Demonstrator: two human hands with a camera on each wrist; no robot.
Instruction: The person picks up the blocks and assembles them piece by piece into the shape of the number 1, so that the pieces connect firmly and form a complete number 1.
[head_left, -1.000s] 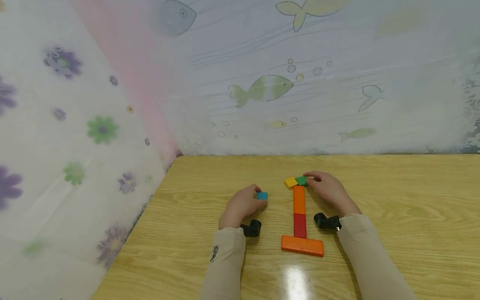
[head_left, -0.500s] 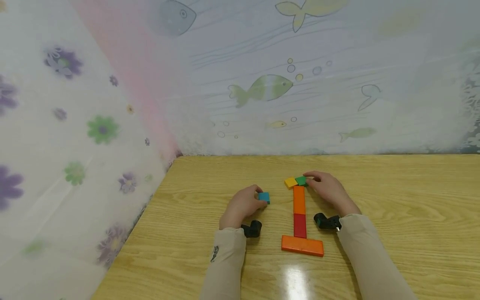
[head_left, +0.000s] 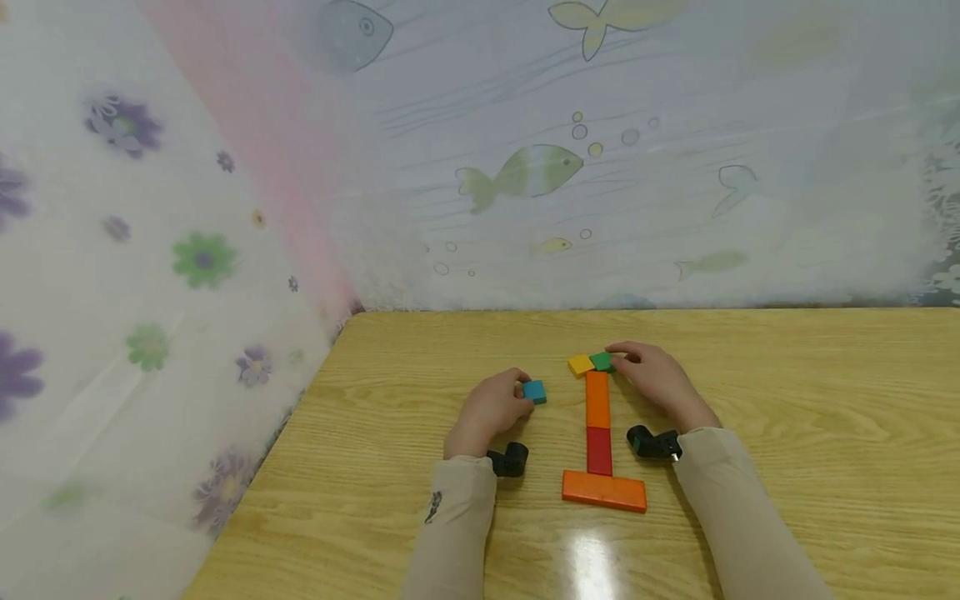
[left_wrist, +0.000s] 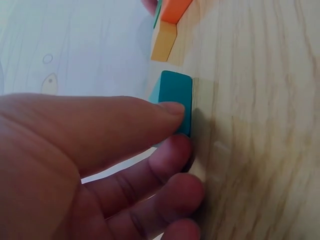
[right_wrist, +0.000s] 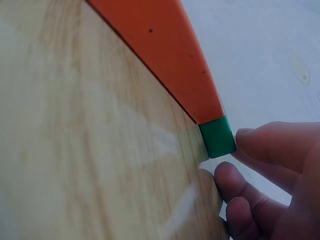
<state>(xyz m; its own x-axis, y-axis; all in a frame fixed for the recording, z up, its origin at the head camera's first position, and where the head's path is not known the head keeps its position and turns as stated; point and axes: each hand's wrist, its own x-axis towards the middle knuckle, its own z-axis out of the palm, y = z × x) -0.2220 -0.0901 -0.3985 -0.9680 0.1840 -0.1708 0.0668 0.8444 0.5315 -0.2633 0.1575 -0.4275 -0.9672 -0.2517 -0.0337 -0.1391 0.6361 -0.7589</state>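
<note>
My left hand (head_left: 491,410) pinches a small blue block (head_left: 535,392) between thumb and fingertips, left of a line of blocks. In the left wrist view the thumb lies across the face of the blue block (left_wrist: 175,90), close over the tabletop. My right hand (head_left: 656,382) is at the far end of the line, its thumb and a fingertip at the outer edge of a green block (head_left: 601,361). The right wrist view shows the thumb against the green block (right_wrist: 218,137). A yellow block (head_left: 581,365) lies beside the green one.
An orange block (head_left: 597,400) and a red block (head_left: 599,451) form the line, with a longer orange block (head_left: 603,491) crosswise at its near end. They lie on the wooden table (head_left: 375,433). Behind it hangs a fish-printed wall covering (head_left: 525,275).
The left hand has moved slightly right with the blue block, nearer the line, and the block has turned a little. My right hand has stayed at the green block.
</note>
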